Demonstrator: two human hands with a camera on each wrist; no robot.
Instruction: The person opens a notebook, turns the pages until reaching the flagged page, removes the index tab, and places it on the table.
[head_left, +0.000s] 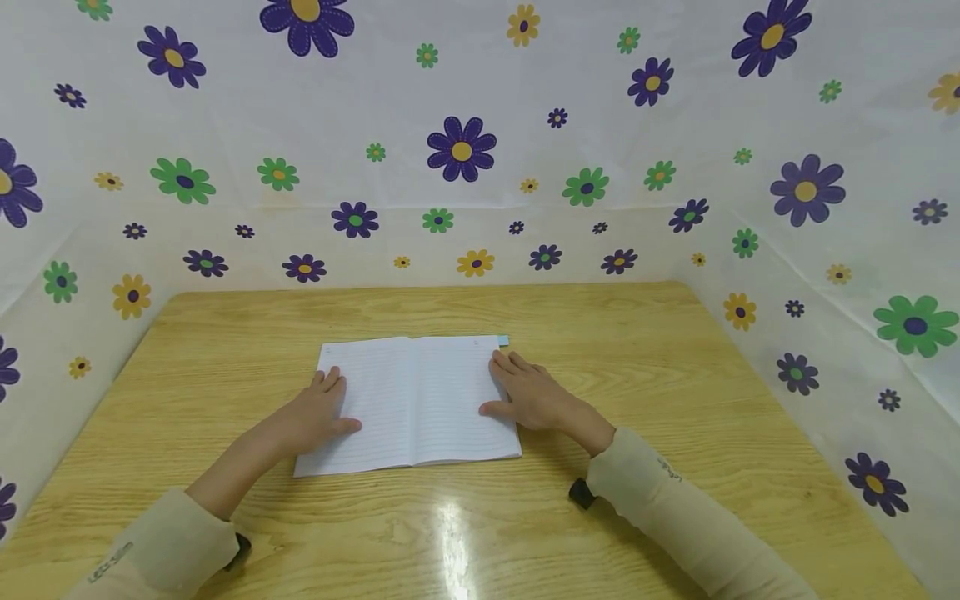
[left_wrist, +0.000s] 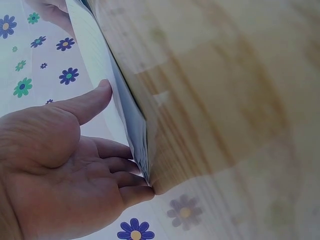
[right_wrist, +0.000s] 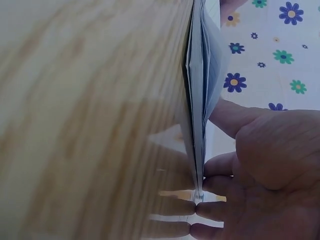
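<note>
An open notebook with lined white pages lies flat on the wooden table. On its left edge rests my left hand, thumb on the page and fingers along the outer side. My right hand lies over the right edge in the same manner, its thumb on the right page. In the left wrist view, the left hand touches the thin side of the notebook with fairly straight fingers. The right wrist view has the right hand against the thicker stack of pages.
A small light-blue tab sticks out at the notebook's top right corner. The wooden table spreads around it and reflects light near the front. A white cloth with flowers stands behind and along both sides.
</note>
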